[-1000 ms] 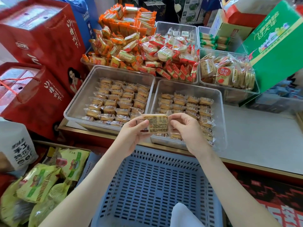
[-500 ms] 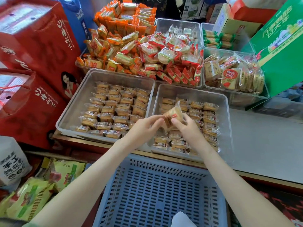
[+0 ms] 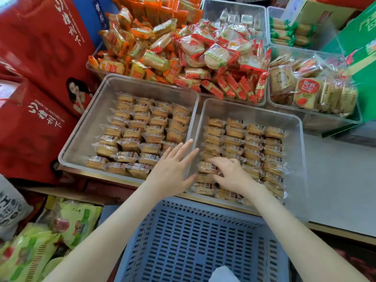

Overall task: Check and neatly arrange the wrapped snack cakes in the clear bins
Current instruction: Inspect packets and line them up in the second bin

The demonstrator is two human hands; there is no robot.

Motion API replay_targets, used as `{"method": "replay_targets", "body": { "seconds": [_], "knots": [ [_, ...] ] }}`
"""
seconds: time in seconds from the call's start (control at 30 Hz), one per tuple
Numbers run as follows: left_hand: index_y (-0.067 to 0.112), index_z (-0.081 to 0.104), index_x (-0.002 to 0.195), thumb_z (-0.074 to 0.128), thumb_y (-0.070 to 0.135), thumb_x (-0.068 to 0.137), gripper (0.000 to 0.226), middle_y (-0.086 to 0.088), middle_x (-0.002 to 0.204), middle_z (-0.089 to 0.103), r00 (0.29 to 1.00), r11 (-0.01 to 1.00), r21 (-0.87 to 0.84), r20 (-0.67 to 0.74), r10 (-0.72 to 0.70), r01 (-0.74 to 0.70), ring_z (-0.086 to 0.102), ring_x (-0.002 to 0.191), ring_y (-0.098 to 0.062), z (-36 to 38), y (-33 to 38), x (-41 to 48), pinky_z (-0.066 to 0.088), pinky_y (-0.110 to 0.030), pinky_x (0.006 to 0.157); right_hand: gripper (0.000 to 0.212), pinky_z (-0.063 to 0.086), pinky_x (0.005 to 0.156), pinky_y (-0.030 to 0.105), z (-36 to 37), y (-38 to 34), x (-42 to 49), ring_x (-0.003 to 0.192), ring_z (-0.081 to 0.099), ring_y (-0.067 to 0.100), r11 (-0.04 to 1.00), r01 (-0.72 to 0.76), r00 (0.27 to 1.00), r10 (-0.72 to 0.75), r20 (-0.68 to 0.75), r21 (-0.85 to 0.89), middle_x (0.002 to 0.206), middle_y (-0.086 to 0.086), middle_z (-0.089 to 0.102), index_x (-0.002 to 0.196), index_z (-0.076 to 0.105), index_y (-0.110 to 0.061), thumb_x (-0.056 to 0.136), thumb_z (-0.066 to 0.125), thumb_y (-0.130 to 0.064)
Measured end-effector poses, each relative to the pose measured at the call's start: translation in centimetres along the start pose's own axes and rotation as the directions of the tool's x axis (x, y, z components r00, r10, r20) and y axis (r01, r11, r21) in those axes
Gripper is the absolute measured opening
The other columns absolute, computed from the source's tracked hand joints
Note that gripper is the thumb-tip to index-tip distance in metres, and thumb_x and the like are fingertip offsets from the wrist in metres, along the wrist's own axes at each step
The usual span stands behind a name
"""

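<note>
My right hand (image 3: 232, 177) pinches a clear-wrapped tan snack cake (image 3: 206, 167), left hand (image 3: 173, 169) flat, unclenched — I'd seat it square in its near-left column.

I see golden-brown wrapped snack cakes (image 3: 150, 127) in glossy transparent film with dark barcode labels, set in two greyish see-through clear bins (image 3: 91, 123). Behind them lie orange-and-yellow packets (image 3: 142, 47) and red-and-white packets (image 3: 213, 55). The gift boxes (image 3: 40, 58) on my left are deep red with white characters. The crate (image 3: 193, 241) below is pale blue, patterned with rows of dark slots. The bags (image 3: 77, 222) low on the left are lime green with red marks. The carton (image 3: 362, 58) at right is bright green. The desk (image 3: 335, 180) is pale grey.
</note>
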State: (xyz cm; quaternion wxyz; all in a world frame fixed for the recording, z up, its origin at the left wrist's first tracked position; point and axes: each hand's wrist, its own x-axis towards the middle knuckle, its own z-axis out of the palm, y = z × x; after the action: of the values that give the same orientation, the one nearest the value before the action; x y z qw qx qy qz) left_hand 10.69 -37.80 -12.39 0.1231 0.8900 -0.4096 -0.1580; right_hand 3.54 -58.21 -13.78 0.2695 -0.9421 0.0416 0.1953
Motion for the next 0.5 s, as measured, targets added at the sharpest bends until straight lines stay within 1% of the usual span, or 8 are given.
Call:
{"method": "replay_targets", "body": {
  "seconds": [0.03,0.07,0.13,0.23,0.33,0.4,0.47,0.5],
  "knots": [
    [0.030,0.005,0.156,0.041,0.051,0.098,0.072,0.008,0.162,-0.017,1.000,1.000,-0.002,-0.001,0.000,0.000,-0.008,0.150,-0.016,0.0,0.0,0.0,-0.004,-0.033,0.120,0.047,0.015,0.113,0.036,0.3,0.0,0.1,0.141,0.027,0.012,0.998,0.010,1.000,-0.010,0.005,-0.069,0.151,-0.007,0.036,0.145,0.039,-0.025,0.101,0.041,-0.041],
    [0.030,0.005,0.156,0.041,0.051,0.098,0.072,0.008,0.162,-0.017,1.000,1.000,-0.004,-0.002,0.002,-0.002,-0.007,0.150,-0.016,-0.1,0.0,0.0,-0.004,-0.033,0.120,0.049,0.012,0.112,0.037,0.6,0.1,0.3,0.141,0.022,0.012,0.994,0.010,1.000,-0.009,0.008,-0.110,0.152,-0.007,0.033,0.146,0.038,-0.026,0.102,0.034,-0.045],
    [0.030,0.006,0.156,0.041,0.050,0.098,0.071,0.008,0.162,-0.018,1.000,1.000,-0.015,-0.007,0.004,-0.004,-0.005,0.150,-0.017,-0.1,0.0,-0.1,-0.004,-0.032,0.119,0.046,0.014,0.109,0.039,1.1,0.3,0.6,0.139,0.020,0.016,0.986,0.005,1.000,-0.008,-0.016,-0.168,0.150,-0.005,0.033,0.146,0.038,-0.028,0.103,0.030,-0.042],
    [0.030,0.008,0.156,0.042,0.050,0.098,0.070,0.009,0.162,-0.016,1.000,0.999,-0.032,-0.022,0.007,-0.007,-0.002,0.151,-0.018,0.0,0.1,-0.1,-0.004,-0.029,0.117,0.043,0.020,0.104,0.040,1.8,-0.1,1.3,0.131,0.025,0.022,0.970,-0.040,0.996,0.021,-0.084,-0.238,0.144,-0.001,0.034,0.145,0.033,-0.026,0.102,0.038,-0.027],
    [0.029,0.010,0.156,0.043,0.049,0.098,0.070,0.008,0.162,-0.015,1.000,1.000,-0.031,-0.030,0.005,-0.006,0.001,0.151,-0.019,0.0,0.1,-0.2,-0.002,-0.029,0.117,0.052,0.025,0.101,0.038,2.1,-1.1,1.9,0.124,0.029,0.024,0.975,-0.063,0.990,0.035,-0.135,-0.211,0.138,0.003,0.033,0.145,0.024,-0.022,0.098,0.044,-0.015],
    [0.030,0.009,0.156,0.042,0.049,0.098,0.070,0.008,0.162,-0.016,1.000,1.000,-0.029,-0.030,0.003,-0.004,0.001,0.151,-0.019,0.0,0.1,-0.3,-0.002,-0.029,0.117,0.054,0.026,0.101,0.038,1.7,-1.3,2.1,0.122,0.031,0.024,0.980,-0.058,0.980,0.020,-0.199,-0.190,0.136,0.003,0.035,0.146,0.026,-0.021,0.097,0.049,-0.020],
    [0.030,0.009,0.156,0.041,0.049,0.098,0.069,0.008,0.162,-0.015,0.999,1.000,-0.030,-0.032,0.003,-0.004,0.001,0.151,-0.019,0.0,0.2,-0.3,0.001,-0.032,0.119,0.051,0.028,0.101,0.037,1.3,-1.0,2.4,0.121,0.035,0.023,0.978,-0.067,0.956,0.007,-0.294,-0.196,0.133,0.003,0.040,0.144,0.035,-0.018,0.097,0.051,-0.029],
    [0.030,0.009,0.156,0.041,0.049,0.098,0.069,0.007,0.162,-0.015,0.999,0.999,-0.032,-0.035,0.004,-0.005,0.002,0.151,-0.019,0.0,0.2,-0.2,0.003,-0.033,0.120,0.049,0.029,0.100,0.036,1.2,-0.8,2.5,0.120,0.037,0.023,0.974,-0.075,0.948,0.004,-0.317,-0.213,0.132,0.003,0.043,0.142,0.039,-0.017,0.097,0.051,-0.032]
  ]
}}
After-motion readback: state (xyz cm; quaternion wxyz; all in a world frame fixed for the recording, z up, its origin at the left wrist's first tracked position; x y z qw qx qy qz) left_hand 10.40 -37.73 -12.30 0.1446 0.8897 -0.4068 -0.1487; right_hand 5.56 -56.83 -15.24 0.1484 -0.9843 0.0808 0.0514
